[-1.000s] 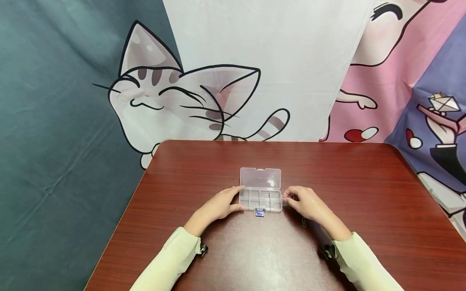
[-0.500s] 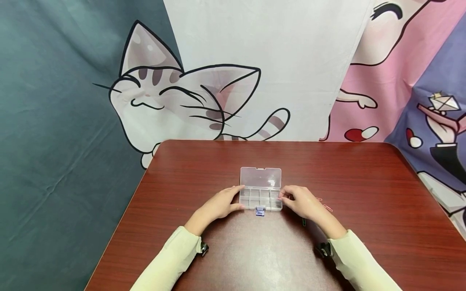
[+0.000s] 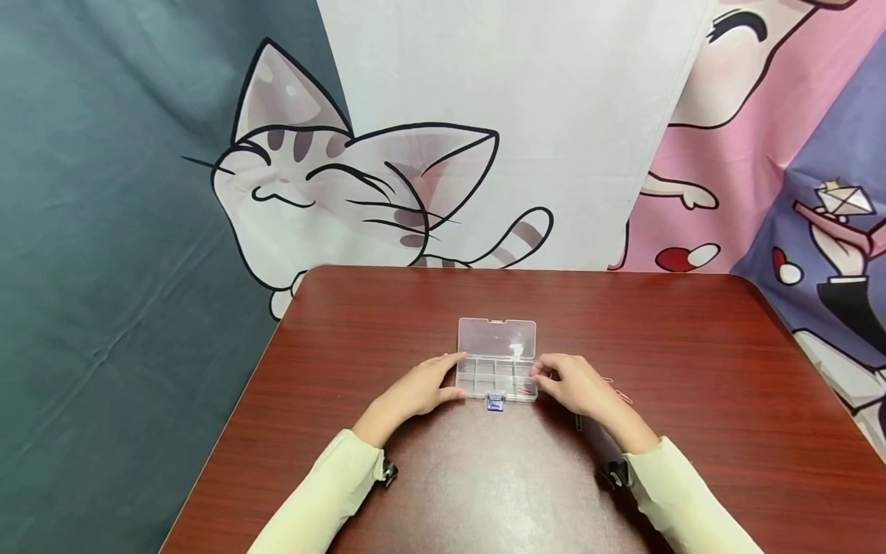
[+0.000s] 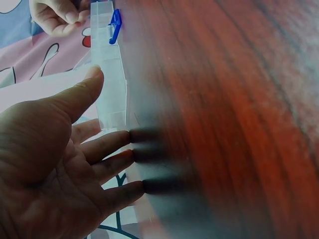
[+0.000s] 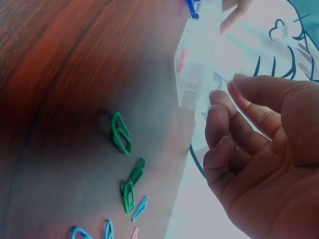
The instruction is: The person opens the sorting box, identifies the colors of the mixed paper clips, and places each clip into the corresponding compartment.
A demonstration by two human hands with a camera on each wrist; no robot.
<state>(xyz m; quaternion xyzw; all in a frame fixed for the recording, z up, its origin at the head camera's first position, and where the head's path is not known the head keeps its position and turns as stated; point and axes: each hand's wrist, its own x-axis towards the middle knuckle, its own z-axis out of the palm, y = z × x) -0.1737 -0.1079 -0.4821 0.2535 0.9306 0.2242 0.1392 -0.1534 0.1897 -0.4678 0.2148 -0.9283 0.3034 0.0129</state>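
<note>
A clear plastic compartment box (image 3: 475,368) lies on the table with its lid (image 3: 487,338) folded back and a blue latch (image 3: 494,402) at the front. One pink paper clip (image 3: 524,391) sits in its front right compartment; the right wrist view shows the same pink clip (image 5: 183,60) through the wall. My left hand (image 3: 418,387) steadies the box's left end, fingers extended and thumb at the front corner. My right hand (image 3: 566,381) hovers by the right end with fingers loosely bent, thumb near the index fingertip, nothing between them.
Beside my right hand lie green paper clips (image 5: 120,134), blue paper clips (image 5: 140,209) and pink paper clips (image 3: 624,396). The reddish-brown table (image 3: 388,308) ends at the back against a hanging cloth (image 3: 554,92) with cartoon cats.
My right hand has moved left to the box's right end and let go of the pink paper clip, which now lies in the front right compartment. My left hand has stayed put.
</note>
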